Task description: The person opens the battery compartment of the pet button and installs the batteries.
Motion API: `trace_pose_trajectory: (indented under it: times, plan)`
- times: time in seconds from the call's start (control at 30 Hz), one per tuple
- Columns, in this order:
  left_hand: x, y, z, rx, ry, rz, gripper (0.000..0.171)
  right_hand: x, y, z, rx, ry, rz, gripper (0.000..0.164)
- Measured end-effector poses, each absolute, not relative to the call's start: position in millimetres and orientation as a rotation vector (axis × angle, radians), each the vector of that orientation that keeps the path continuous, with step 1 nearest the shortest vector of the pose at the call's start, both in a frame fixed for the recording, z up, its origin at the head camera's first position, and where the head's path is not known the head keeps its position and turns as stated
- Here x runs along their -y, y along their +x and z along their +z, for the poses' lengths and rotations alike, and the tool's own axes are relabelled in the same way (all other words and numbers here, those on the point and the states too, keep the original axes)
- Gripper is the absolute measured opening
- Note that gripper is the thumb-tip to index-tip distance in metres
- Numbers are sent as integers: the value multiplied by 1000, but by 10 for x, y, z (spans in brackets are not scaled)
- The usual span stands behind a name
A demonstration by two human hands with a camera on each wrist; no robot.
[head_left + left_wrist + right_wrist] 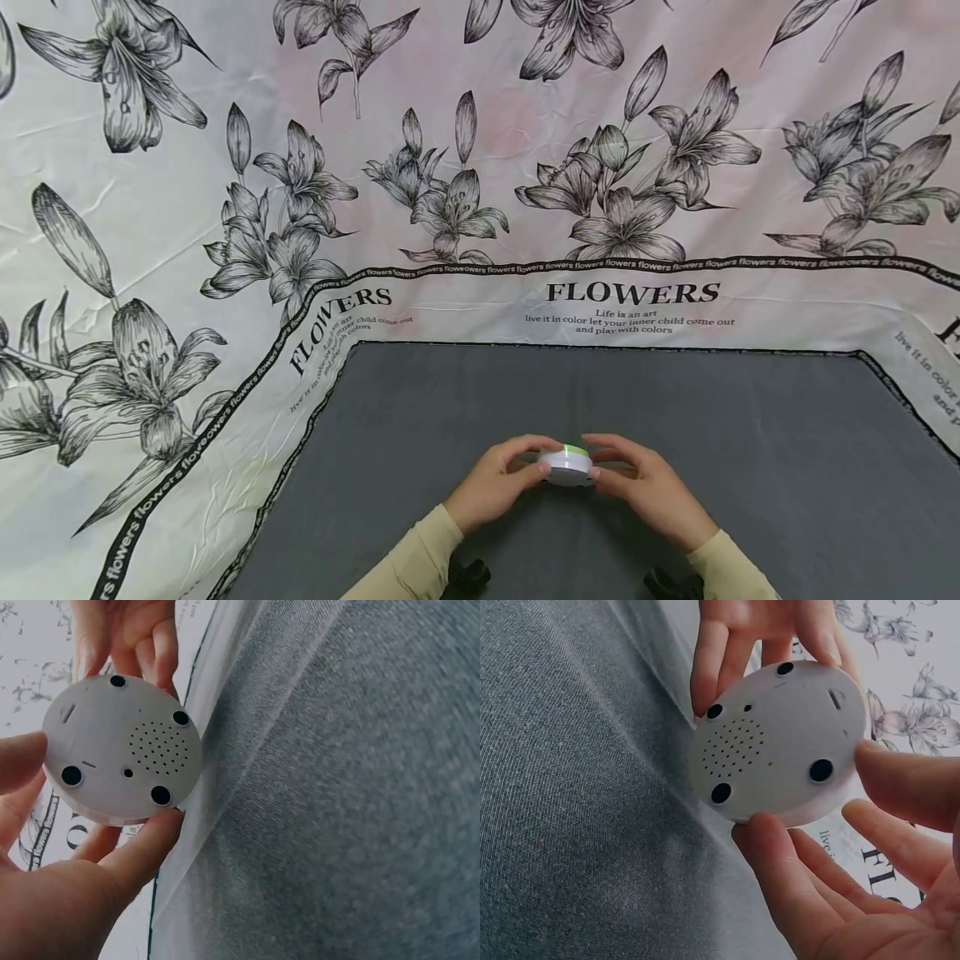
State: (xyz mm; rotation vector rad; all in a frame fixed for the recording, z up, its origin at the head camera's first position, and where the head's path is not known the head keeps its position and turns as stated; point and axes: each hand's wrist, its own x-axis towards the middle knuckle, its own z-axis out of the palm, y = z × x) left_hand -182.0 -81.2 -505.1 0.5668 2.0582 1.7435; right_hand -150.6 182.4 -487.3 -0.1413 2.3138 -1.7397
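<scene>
Between both hands a round white device (pixel 567 469) is held up off the grey cloth, with a patch of bright green on its top. Its underside (pixel 112 750) faces the wrist cameras and shows dark round feet, a cluster of small speaker holes and a narrow slot. My left hand (pixel 498 479) grips one side of the rim, thumb and fingers at its edge. On the opposite side my right hand (pixel 651 487) pinches the rim with thumb and fingers. In the right wrist view the device (pixel 787 742) is tilted.
Under the hands lies a dark grey cloth panel (pixel 450 400) with a black edge. A white cloth (pixel 465 304) printed with lilies and the word FLOWERS surrounds it. Black straps (pixel 468 577) show beside the pale yellow sleeves (pixel 423 554).
</scene>
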Motion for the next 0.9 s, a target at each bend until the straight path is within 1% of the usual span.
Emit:
trace_pose_trajectory:
  times: [0.1,0.17,0.27,0.37,0.47,0.63,0.9]
  plan:
    - [831,-1831,-5062,-2033,599,1730,28,-1834,-1510,-4882,-2329,-197,-1702,58]
    - [843,-1846,-5084,-1990,631,1731,33,-1845,-1512,-4895,-2331,-239,-1681,62]
    - [865,-1873,-5124,-1956,685,1704,50,-1857,-1511,-4926,-2313,-282,-1686,67]
    - [879,-1899,-5160,-1999,726,1638,69,-1842,-1508,-4972,-2338,-275,-1695,69]
    - [876,-1913,-5190,-2090,751,1558,80,-1803,-1504,-5020,-2397,-229,-1685,67]
    - [858,-1914,-5222,-2219,775,1471,88,-1733,-1510,-5073,-2465,-198,-1654,64]
    - [853,-1891,-5220,-2275,777,1431,91,-1682,-1499,-5111,-2511,-157,-1613,61]
